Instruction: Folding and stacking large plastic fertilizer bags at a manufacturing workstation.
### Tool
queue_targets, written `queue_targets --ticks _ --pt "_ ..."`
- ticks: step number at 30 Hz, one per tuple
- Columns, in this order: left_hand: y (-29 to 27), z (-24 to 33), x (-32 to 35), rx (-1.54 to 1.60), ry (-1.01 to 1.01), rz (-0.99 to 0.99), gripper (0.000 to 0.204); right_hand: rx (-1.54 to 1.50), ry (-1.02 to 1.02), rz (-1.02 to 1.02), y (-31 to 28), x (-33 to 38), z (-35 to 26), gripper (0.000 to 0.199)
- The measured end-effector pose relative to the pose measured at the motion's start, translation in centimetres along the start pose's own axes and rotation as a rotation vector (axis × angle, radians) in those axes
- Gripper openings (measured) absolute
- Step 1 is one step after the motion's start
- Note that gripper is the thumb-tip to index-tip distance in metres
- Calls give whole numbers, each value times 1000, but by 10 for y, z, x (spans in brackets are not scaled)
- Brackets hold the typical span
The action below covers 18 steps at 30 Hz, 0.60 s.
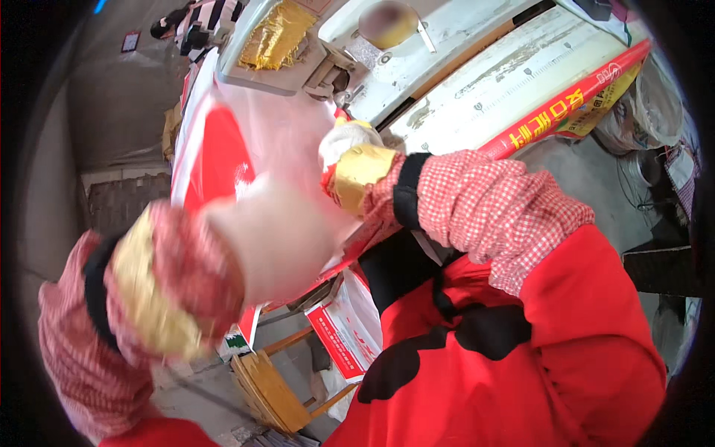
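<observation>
My left hand (275,242) is a pale, motion-blurred shape over a red and white sheet (220,160), so its fingers cannot be made out. Yellow tape wraps the cuff of that sleeve. At the right side of the sheet, close to the working end of a white sewing machine (350,33), is my right hand (356,153). It wears a whitish glove with yellow at a fingertip and a yellow patch on its back. Its fingers look curled in; what lies under them is hidden. Red checked oversleeves with black bands cover both forearms.
A gold cloth (277,36) sits on the machine's head. A worn white worktop (514,71) extends right, edged by a red and yellow printed strip (566,104). A clear plastic bag (648,112) hangs beyond. Below are a wooden stool (272,391) and a red and white box (342,335).
</observation>
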<state>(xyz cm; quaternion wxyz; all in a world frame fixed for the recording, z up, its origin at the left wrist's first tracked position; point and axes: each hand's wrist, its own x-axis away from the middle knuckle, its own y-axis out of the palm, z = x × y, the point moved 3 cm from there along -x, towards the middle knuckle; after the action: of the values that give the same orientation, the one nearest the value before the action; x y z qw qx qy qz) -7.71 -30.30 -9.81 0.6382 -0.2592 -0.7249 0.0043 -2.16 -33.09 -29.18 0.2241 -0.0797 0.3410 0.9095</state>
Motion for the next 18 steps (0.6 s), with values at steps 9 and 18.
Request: queue_targets --ticks 9,18 --pt "-18 24 -13 -97 181 106 22 -163 73 -151 -7 -12 -15 14" --pt "-12 87 -12 216 351 153 10 -299 155 -311 -16 -26 -3 13"
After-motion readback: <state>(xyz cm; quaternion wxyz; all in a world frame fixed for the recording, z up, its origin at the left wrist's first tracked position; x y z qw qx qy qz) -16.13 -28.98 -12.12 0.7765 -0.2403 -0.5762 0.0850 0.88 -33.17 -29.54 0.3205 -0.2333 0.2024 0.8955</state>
